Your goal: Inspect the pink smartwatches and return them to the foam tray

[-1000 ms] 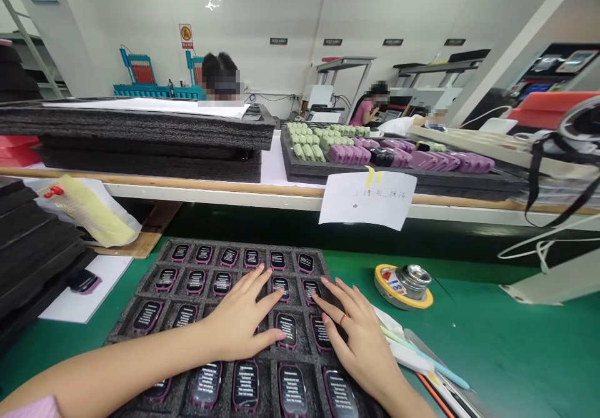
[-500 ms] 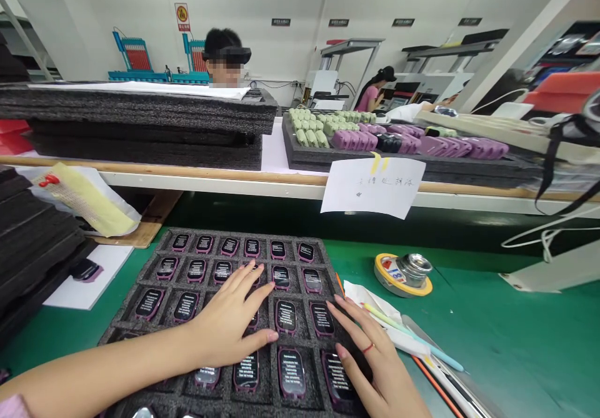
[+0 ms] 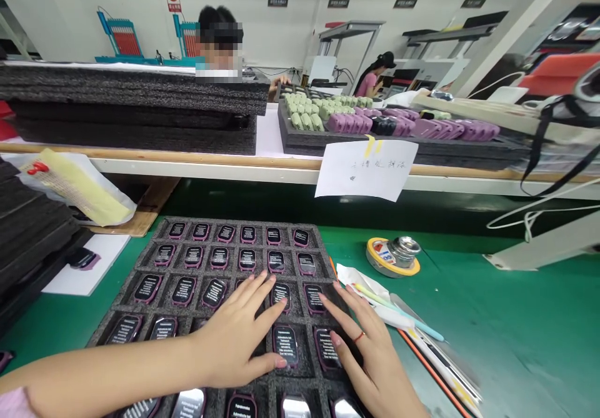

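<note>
Purple-cased smartwatches with lit screens of text, such as one watch, lie in the pockets of a black foam tray. Across the tray's middle reaches my left hand, palm down, its fingers apart and grasping nothing. Its fingertips lie over the third row, and its thumb is at the lower edge of a fourth-row watch. My right hand rests along the tray's right edge with fingers spread, close to the right-column watches. Several watches are hidden beneath my left hand and forearm.
A tape roll with a metal-capped container sits at right, near pens and tools. Foam stacks stand left. On the shelf ahead, a foam tray holds green and purple watch cases. A co-worker's hand is behind it.
My left hand has moved nearer over the tray, from the second row to the third. My view has tilted down slightly. A co-worker's hand has appeared behind the shelf tray.
</note>
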`<state>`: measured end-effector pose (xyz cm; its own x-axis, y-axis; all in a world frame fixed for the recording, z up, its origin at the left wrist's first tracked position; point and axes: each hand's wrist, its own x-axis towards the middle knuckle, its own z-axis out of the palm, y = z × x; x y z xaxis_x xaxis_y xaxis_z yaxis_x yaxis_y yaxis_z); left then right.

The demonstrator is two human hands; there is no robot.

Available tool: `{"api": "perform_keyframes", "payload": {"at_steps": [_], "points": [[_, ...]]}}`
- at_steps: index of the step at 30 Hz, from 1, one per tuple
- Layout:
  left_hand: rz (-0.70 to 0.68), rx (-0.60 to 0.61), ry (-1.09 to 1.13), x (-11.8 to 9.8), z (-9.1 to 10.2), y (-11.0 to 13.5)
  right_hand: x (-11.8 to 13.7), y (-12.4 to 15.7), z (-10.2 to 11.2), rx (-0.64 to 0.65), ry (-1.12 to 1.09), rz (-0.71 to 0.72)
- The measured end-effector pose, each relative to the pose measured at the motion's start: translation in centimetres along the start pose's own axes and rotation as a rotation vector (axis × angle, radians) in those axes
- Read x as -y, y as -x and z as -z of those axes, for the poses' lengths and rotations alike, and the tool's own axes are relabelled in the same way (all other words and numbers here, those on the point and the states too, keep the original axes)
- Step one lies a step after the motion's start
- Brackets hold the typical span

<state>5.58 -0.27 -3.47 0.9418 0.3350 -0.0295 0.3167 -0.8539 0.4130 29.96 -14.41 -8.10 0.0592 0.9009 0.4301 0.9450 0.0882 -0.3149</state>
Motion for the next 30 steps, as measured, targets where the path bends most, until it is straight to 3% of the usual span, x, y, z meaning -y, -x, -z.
{"api": "perform_keyframes", "payload": {"at_steps": [9, 15, 18, 22, 30], "points": [[0.023, -0.06, -0.015, -0.4, -0.1, 0.6, 0.8, 1.7, 1.0, 0.007, -0.029, -0.057], [0.054, -0.069, -0.019, -0.6, -0.3, 0.6, 0.8, 0.8, 0.3, 0.081, 0.045, -0.045], [0.042, -0.083, -0.006, -1.0, -0.3, 0.9, 1.2, 0.9, 0.5, 0.031, 0.029, -0.041], [-0.004, -0.063, 0.006, -2.1, -0.1, 2.5, 2.0, 2.2, 1.5, -0.038, 0.0, -0.068], [-0.027, 0.055, -0.005, -3.0, -0.9, 5.3, 2.7, 5.1, 2.1, -0.017, -0.036, 0.023]]}}
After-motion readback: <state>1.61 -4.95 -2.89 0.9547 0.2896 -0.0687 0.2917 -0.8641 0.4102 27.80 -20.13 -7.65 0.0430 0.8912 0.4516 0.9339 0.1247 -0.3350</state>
